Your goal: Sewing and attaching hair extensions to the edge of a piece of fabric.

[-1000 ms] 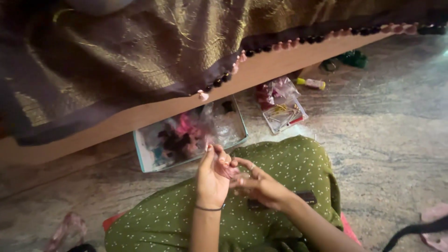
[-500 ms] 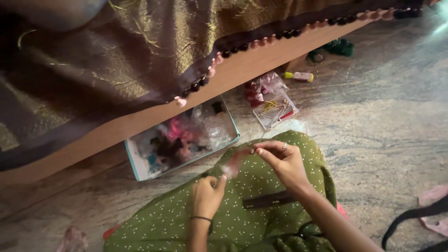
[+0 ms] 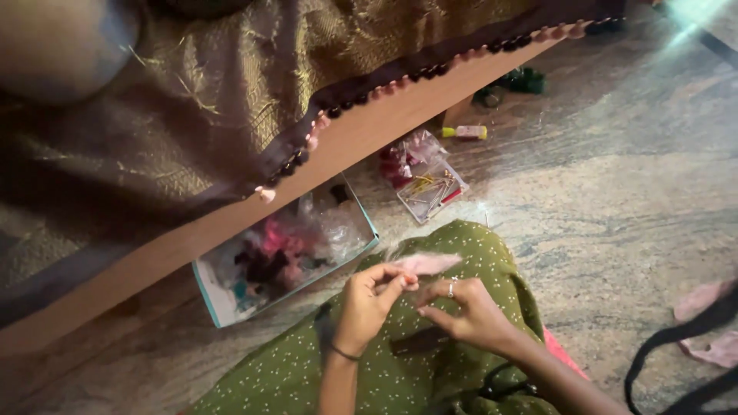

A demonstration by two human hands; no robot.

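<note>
Pink tuft [image 3: 427,263] pinched in left hand [image 3: 367,306] — right hand [image 3: 465,311] just beside.

Small pale pink fabric piece [image 3: 427,263], soft and slightly fuzzy, blurred in view. Elongated, lying roughly level, its right end free and pointing right. Left end pinched at fingertips of left hand [image 3: 367,306]; right hand [image 3: 465,309] just below it. Held above the lap, over green dotted garment [image 3: 469,250].

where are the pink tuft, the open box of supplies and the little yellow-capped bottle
pink tuft [image 3: 427,263], head view, middle of the fluff.
open box [image 3: 217,300], head view, its teal left wall.
little bottle [image 3: 467,132], head view, its pale body.
</note>
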